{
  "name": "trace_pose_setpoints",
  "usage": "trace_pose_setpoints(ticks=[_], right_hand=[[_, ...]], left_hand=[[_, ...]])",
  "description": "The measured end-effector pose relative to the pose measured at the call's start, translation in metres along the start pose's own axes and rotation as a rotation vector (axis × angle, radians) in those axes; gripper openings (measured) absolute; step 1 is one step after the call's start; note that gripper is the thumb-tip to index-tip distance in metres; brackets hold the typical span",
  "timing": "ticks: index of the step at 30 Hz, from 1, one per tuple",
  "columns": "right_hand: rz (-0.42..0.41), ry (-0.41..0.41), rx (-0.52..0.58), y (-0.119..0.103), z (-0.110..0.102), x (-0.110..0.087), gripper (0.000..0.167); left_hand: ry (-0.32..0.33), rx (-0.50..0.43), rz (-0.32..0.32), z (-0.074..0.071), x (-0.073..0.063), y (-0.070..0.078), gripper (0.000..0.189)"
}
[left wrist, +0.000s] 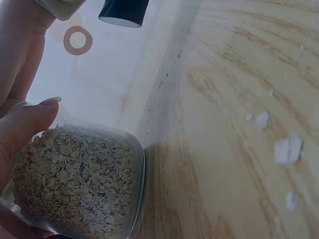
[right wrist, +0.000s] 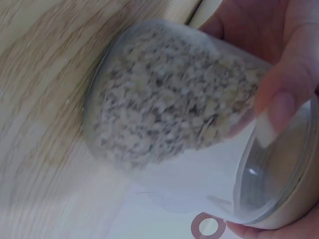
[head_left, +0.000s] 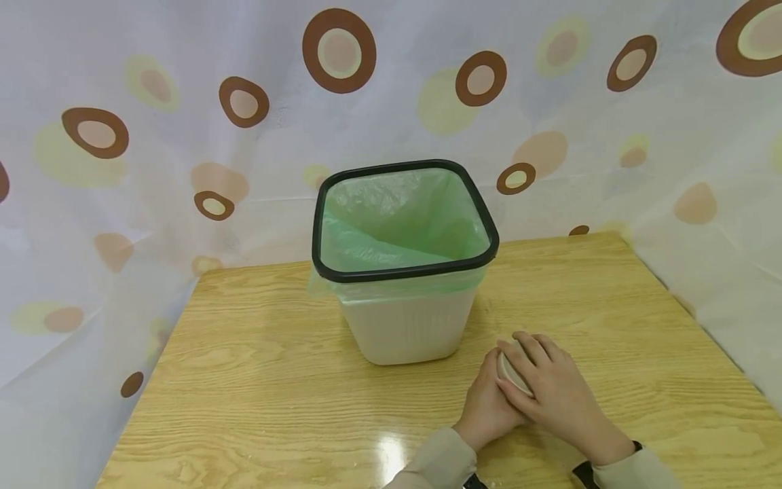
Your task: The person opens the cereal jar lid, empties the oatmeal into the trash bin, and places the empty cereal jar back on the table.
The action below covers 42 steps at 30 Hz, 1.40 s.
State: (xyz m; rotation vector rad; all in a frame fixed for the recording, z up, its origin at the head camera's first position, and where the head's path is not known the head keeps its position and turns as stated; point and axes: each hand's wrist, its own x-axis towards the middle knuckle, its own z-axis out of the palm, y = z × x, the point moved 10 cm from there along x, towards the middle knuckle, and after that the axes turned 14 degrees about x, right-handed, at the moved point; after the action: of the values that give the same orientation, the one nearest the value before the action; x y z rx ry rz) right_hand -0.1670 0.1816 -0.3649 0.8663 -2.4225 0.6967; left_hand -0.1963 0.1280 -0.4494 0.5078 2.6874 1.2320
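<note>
A clear jar (left wrist: 79,184) of oat flakes stands on the table close to its front right, both hands about it. In the head view my left hand (head_left: 491,401) holds the jar's side from the left. My right hand (head_left: 559,390) lies over the top, fingers curved round the pale round lid (head_left: 513,370). The right wrist view shows the jar (right wrist: 169,99) blurred, flakes filling it in part, with a thumb (right wrist: 286,94) at the tan lid (right wrist: 294,204). Much of the jar is hidden by the hands in the head view.
A white bin (head_left: 406,329) with a black rim and a green liner bag (head_left: 397,217) stands behind and left of the hands. White flecks (left wrist: 288,149) lie on the wooden table (head_left: 256,407). A patterned sheet (head_left: 391,122) hangs around the table's back and sides.
</note>
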Motion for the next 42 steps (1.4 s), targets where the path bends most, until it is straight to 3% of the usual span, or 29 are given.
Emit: trace_pose_setpoints(ticks=[3,8,12,17,20,26,31,38,42], right_hand=[[0.025,-0.044,0.003,0.002,0.001,-0.001,0.057],[0.14,-0.124,-0.01,0.006,0.002,-0.002,0.056],[0.215,-0.123,-0.045,0.006,-0.001,0.0,0.06],[0.249,-0.112,-0.076,0.005,0.003,0.001,0.061],[0.264,-0.113,-0.074,0.006,0.006,0.001,0.06],[0.213,-0.058,-0.108,0.004,0.006,0.001,0.06],[0.149,-0.005,-0.108,0.0,0.005,0.002,0.068],[0.107,-0.011,-0.062,0.0,0.005,0.002,0.061],[0.063,-0.02,-0.046,0.0,0.005,0.001,0.063]], left_hand=[[-0.002,-0.003,-0.002,0.001,0.0,0.0,0.088],[-0.008,0.023,-0.011,0.002,0.0,0.0,0.086],[-0.016,0.059,-0.01,0.003,0.0,0.001,0.083],[-0.012,0.133,0.022,0.002,0.0,0.005,0.082],[-0.004,0.129,0.038,0.001,-0.001,0.007,0.082],[0.004,0.158,0.061,0.0,-0.001,0.009,0.081],[-0.001,0.128,0.036,0.001,0.001,0.005,0.081],[-0.015,0.131,0.044,0.003,0.004,0.005,0.082],[-0.028,0.098,-0.018,0.005,0.004,-0.002,0.085]])
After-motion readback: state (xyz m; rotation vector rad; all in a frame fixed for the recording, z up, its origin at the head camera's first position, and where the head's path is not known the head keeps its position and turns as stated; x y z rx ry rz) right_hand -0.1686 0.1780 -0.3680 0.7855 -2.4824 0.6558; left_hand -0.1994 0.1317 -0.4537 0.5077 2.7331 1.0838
